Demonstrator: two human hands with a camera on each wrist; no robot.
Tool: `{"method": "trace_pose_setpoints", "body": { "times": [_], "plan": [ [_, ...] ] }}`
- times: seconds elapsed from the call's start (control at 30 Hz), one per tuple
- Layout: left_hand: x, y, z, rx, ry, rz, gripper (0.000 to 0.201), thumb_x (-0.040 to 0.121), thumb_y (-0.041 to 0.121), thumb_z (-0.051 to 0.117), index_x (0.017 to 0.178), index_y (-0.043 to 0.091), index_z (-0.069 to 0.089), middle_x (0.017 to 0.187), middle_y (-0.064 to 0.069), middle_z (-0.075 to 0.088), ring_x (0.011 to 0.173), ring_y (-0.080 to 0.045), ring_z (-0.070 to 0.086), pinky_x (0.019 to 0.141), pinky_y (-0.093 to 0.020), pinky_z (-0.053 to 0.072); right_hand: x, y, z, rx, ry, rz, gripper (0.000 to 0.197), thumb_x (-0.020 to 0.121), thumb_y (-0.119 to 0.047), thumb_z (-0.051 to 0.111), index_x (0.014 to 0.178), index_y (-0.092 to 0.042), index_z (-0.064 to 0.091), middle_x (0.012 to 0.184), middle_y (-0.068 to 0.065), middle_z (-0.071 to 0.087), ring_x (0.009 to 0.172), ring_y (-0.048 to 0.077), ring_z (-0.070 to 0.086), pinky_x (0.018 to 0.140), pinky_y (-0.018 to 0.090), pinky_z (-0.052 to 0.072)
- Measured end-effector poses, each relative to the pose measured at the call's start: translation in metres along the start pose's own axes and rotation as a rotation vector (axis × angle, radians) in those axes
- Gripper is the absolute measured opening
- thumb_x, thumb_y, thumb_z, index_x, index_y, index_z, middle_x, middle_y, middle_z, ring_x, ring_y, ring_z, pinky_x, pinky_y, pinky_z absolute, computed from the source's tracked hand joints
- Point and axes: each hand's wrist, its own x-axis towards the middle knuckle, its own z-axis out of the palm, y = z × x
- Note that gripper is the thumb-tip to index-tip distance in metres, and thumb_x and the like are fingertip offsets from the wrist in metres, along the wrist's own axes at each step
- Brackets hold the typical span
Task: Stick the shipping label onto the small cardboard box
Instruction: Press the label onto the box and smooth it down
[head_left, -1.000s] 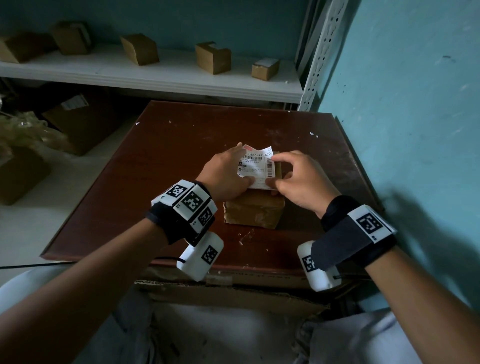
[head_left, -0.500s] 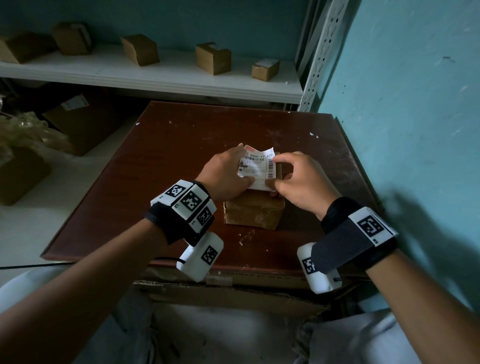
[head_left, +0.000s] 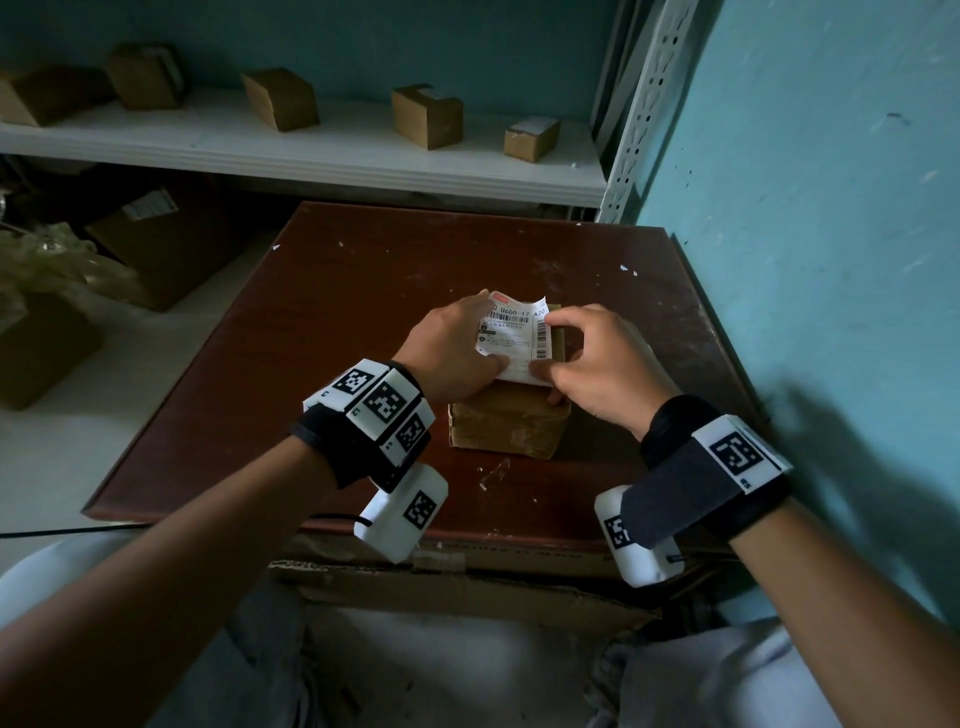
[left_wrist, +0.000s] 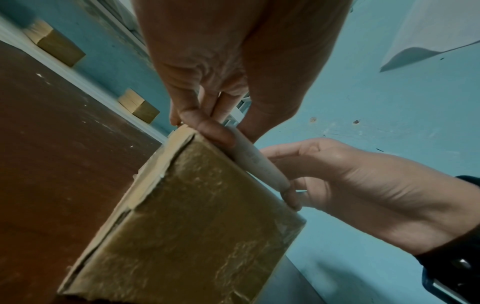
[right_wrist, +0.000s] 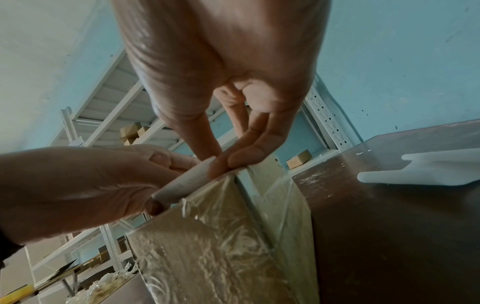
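Both hands pinch label (head_left: 511, 338) over box (head_left: 506, 423) top — left hand (head_left: 447, 353) at 9 o'clock, right hand (head_left: 597, 358) at 3; near edge down; far edge lifted, unpressed.

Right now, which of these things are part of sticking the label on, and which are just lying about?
Part of the job:
- shipping label, pinched by both hands
- small cardboard box under it
- left hand
- right hand
- brown table carrying the box

Lying about:
- boxes on the white shelf
- carton below the shelf
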Motion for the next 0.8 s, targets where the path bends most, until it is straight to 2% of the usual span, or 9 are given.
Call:
{"method": "trace_pose_setpoints", "body": {
  "times": [0.07,0.17,0.27,0.4,0.47,0.53,0.67,0.8],
  "plan": [
    [0.0,0.0003,-0.0003,0.006,0.001,-0.002,0.06,0.086,0.022,0.066,0.141,0.016,0.043,0.152,-0.001,0.038,0.131,-0.02,0.045,0.102,-0.031,0.04,0.0,-0.0007,-0.0001,0.005,0.001,0.001,0.057,0.083,-0.022,0.074,0.135,-0.017,0.051,0.128,-0.002,0.049,0.086,0.015,0.068,0.065,0.023,0.057],
    [-0.0002,0.0011,-0.0007,0.018,0.0,-0.006,0.062,0.087,0.021,0.066,0.143,0.015,0.041,0.154,-0.001,0.035,0.134,-0.019,0.042,0.103,-0.03,0.038,0.0007,0.0006,0.0005,-0.033,0.001,-0.004,0.06,0.08,-0.022,0.075,0.135,-0.018,0.051,0.129,-0.002,0.049,0.101,0.021,0.064,0.08,0.032,0.057],
    [0.0,0.0012,-0.0007,0.015,0.0,-0.014,0.063,0.086,0.021,0.066,0.144,0.015,0.039,0.154,-0.001,0.035,0.133,-0.02,0.043,0.103,-0.031,0.04,0.0008,0.0007,-0.0006,-0.056,-0.003,-0.008,0.062,0.08,-0.02,0.075,0.137,-0.016,0.05,0.13,-0.001,0.048,0.107,0.02,0.06,0.079,0.026,0.055],
    [-0.0006,0.0013,-0.0004,0.008,-0.009,-0.024,0.065,0.086,0.021,0.067,0.145,0.015,0.038,0.154,-0.001,0.034,0.133,-0.02,0.044,0.104,-0.032,0.042,0.0001,-0.0008,-0.002,-0.084,-0.005,-0.011,0.065,0.079,-0.022,0.076,0.138,-0.016,0.05,0.132,0.0,0.047,0.112,0.02,0.055,0.084,0.026,0.05],
    [-0.0014,0.0017,-0.001,0.006,-0.016,-0.025,0.063,0.086,0.021,0.067,0.143,0.015,0.04,0.153,-0.001,0.036,0.128,-0.02,0.048,0.099,-0.03,0.044,-0.0004,-0.0013,-0.0014,-0.094,-0.007,-0.013,0.065,0.079,-0.022,0.076,0.138,-0.016,0.049,0.132,0.0,0.046,0.112,0.02,0.055,0.082,0.024,0.048],
    [-0.0022,0.002,-0.0018,-0.004,-0.015,-0.016,0.057,0.086,0.021,0.067,0.139,0.016,0.044,0.147,-0.001,0.044,0.123,-0.018,0.052,0.093,-0.027,0.046,-0.0011,-0.0019,-0.0011,-0.105,-0.014,-0.013,0.065,0.081,-0.023,0.075,0.139,-0.015,0.047,0.135,0.001,0.043,0.115,0.02,0.052,0.08,0.021,0.044],
    [-0.0025,0.0018,-0.0036,-0.031,-0.032,-0.026,0.049,0.086,0.022,0.066,0.132,0.017,0.049,0.133,0.0,0.056,0.108,-0.01,0.055,0.079,-0.019,0.043,-0.0023,-0.0026,-0.0032,-0.115,-0.033,-0.004,0.065,0.083,-0.026,0.073,0.14,-0.014,0.045,0.139,0.002,0.038,0.125,0.017,0.042,0.086,0.017,0.035],
    [-0.0012,0.0024,-0.0035,-0.035,-0.04,-0.033,0.047,0.086,0.023,0.065,0.13,0.019,0.05,0.129,-0.001,0.058,0.101,-0.008,0.054,0.073,-0.016,0.041,-0.0026,-0.0025,-0.0028,-0.118,-0.049,0.009,0.064,0.084,-0.028,0.072,0.141,-0.014,0.045,0.142,0.001,0.035,0.129,0.016,0.038,0.089,0.015,0.032]
  ]
}}
